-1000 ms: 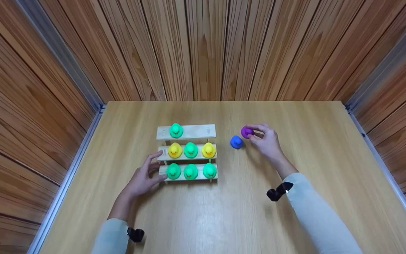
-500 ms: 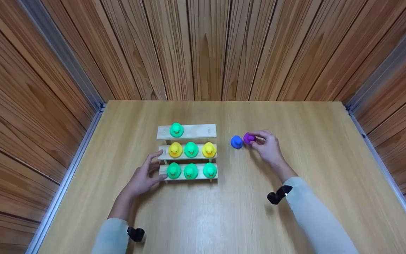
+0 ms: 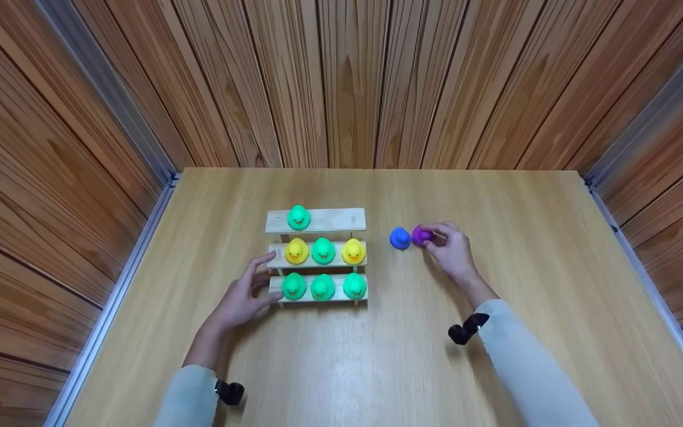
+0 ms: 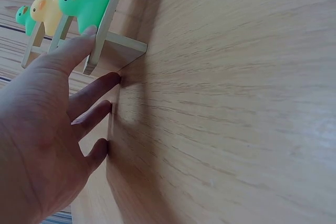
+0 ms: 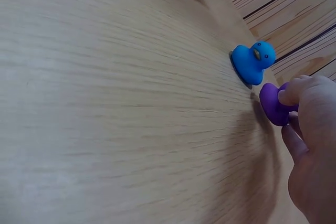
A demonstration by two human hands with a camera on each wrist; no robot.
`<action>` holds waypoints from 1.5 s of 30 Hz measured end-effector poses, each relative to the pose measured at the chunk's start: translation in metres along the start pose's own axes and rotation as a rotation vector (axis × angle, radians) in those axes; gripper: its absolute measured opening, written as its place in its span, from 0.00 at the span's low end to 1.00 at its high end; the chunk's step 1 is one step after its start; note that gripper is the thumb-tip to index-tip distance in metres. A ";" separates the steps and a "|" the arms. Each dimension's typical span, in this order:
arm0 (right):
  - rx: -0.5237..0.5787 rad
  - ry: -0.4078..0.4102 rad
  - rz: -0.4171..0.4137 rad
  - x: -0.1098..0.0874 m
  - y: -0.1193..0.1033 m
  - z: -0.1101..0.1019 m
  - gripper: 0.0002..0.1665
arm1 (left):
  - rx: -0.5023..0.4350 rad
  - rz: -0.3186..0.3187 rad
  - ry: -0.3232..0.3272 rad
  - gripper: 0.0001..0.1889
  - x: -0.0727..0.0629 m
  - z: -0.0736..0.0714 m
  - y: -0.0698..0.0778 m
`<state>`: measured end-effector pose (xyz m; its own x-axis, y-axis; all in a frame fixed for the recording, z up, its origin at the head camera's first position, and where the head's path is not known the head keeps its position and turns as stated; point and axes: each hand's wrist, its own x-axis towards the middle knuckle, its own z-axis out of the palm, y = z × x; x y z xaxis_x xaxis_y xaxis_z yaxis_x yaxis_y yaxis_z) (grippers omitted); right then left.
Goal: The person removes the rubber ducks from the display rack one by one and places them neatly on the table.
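A purple rubber duck [image 5: 272, 102] is pinched between the thumb and fingers of my right hand [image 3: 453, 251], low at the tabletop. Just left of it in the head view sits a blue rubber duck [image 3: 400, 238], upright. My left hand [image 3: 243, 298] is at the left end of a three-tier wooden rack [image 3: 332, 220], its thumb touching the front plank's end beside a green duck [image 4: 84, 4]. The left fingers are spread and fairly straight, the lower ones reaching down to the tabletop [image 4: 226, 108].
Green ducks [image 3: 322, 287] fill the front tier. On the middle tier a green duck [image 3: 323, 251] sits between two yellow ducks [image 3: 296, 251]. One green duck [image 3: 299, 217] is on the back tier's left part. Wood-panelled walls [image 3: 347, 89] enclose the table's back and sides.
My right hand has brought the purple duck toward the near side and slightly right, from behind the blue duck to level beside it. The left hand and rack have stayed in place.
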<state>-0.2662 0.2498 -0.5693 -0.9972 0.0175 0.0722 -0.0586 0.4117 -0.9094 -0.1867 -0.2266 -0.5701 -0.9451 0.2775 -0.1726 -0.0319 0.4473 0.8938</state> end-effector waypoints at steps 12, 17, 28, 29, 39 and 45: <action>-0.026 0.007 -0.011 -0.004 0.006 0.007 0.22 | -0.010 0.015 0.004 0.44 0.000 0.001 -0.001; -0.014 0.001 -0.015 -0.005 0.007 0.007 0.23 | -0.024 0.002 0.001 0.44 -0.002 0.000 0.001; -0.015 -0.014 -0.004 -0.005 0.008 0.004 0.24 | -0.008 -0.003 0.002 0.44 0.000 0.001 -0.001; -0.010 -0.017 -0.007 -0.005 0.007 0.004 0.24 | -0.008 0.002 0.001 0.44 0.000 0.000 -0.001; 0.004 -0.031 -0.024 -0.001 -0.009 -0.006 0.24 | -0.019 0.016 -0.006 0.44 -0.001 0.001 0.000; -0.009 -0.035 -0.042 0.000 -0.019 -0.007 0.24 | 0.005 0.017 0.008 0.44 -0.002 0.001 0.001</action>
<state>-0.2650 0.2480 -0.5488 -0.9949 -0.0322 0.0956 -0.1002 0.4195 -0.9022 -0.1847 -0.2254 -0.5693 -0.9480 0.2784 -0.1541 -0.0142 0.4469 0.8945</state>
